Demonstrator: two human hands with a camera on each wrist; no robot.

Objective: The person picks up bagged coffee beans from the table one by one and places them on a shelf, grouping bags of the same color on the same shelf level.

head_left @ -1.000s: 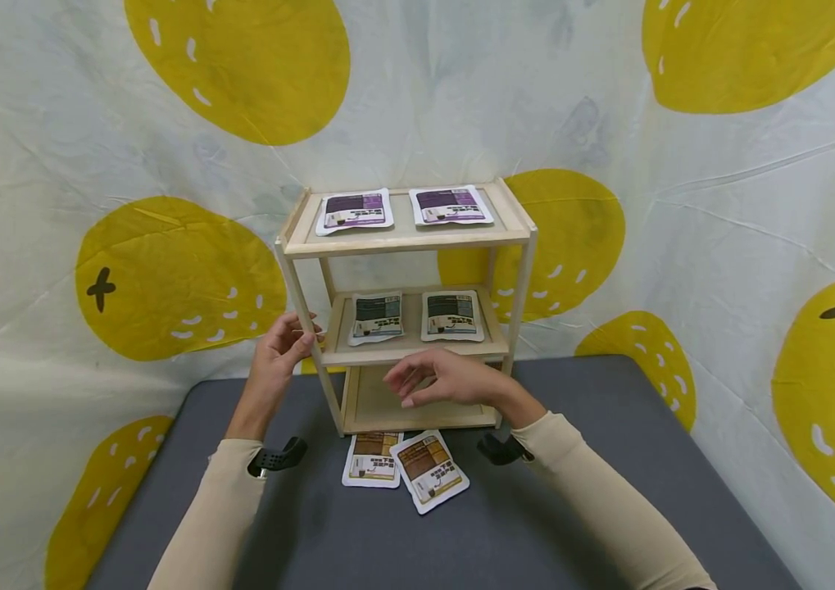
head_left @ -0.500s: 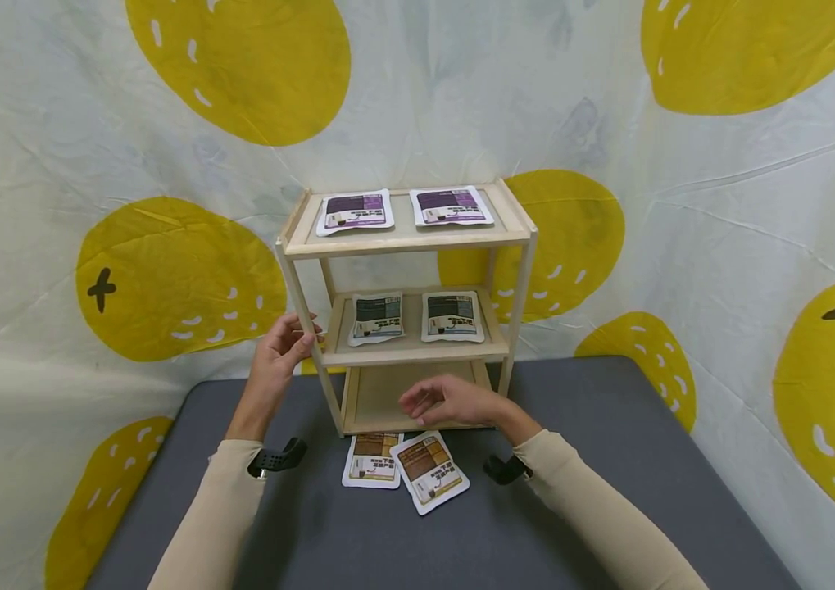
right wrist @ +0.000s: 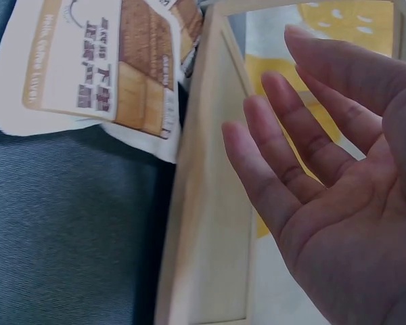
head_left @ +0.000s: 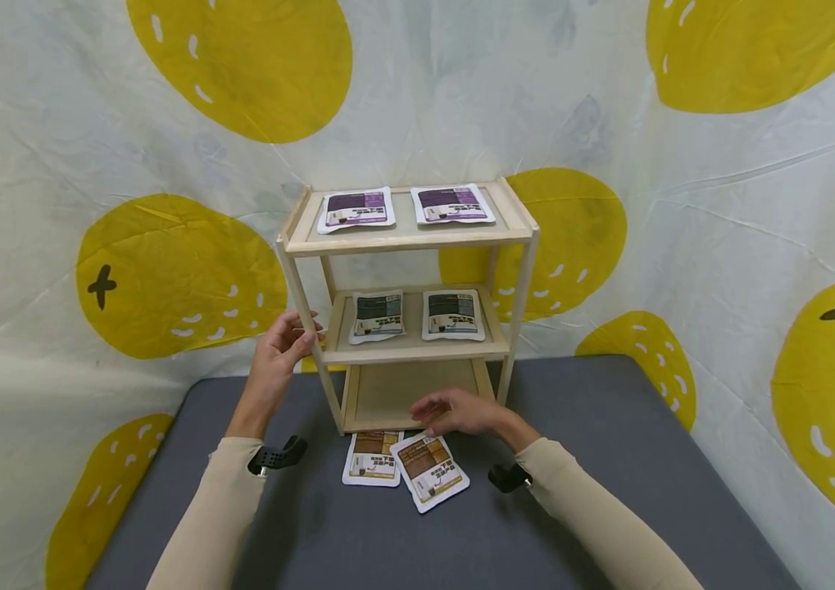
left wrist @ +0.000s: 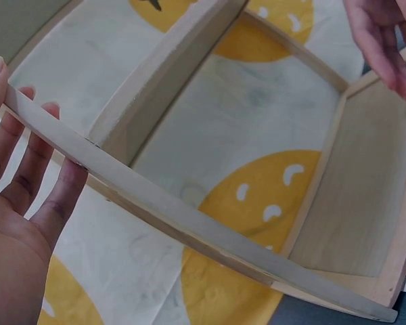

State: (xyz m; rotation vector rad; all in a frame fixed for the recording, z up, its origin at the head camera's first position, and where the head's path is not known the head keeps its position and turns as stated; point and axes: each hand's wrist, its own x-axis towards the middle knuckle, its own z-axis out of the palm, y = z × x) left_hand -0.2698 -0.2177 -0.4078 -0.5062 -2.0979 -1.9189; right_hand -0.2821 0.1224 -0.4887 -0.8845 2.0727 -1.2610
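Note:
A small three-tier wooden shelf point(head_left: 417, 357) stands on the dark cloth. My left hand point(head_left: 274, 365) grips its left front post point(left wrist: 155, 193), thumb on one side and fingers round the other. My right hand point(head_left: 461, 412) hovers at the front of the bottom tier, fingers spread and nothing held in the right wrist view. Just below it lies a tilted brown-and-white pouch point(head_left: 432, 475), its top edge close to the fingertips. A second brown pouch point(head_left: 371, 469) lies beside it on the left, its top end at the shelf's bottom front edge.
Two purple pouches point(head_left: 358, 210) lie on the top tier, and two dark green pouches point(head_left: 454, 315) on the middle one. A white cloth point(head_left: 712, 246) with yellow fruit shapes hangs behind. Dark cloth point(head_left: 572, 524) covers the table.
My right hand has come down from in front of the middle tier's edge to just above the tilted brown pouch, shifting slightly right. My left hand stays on the post.

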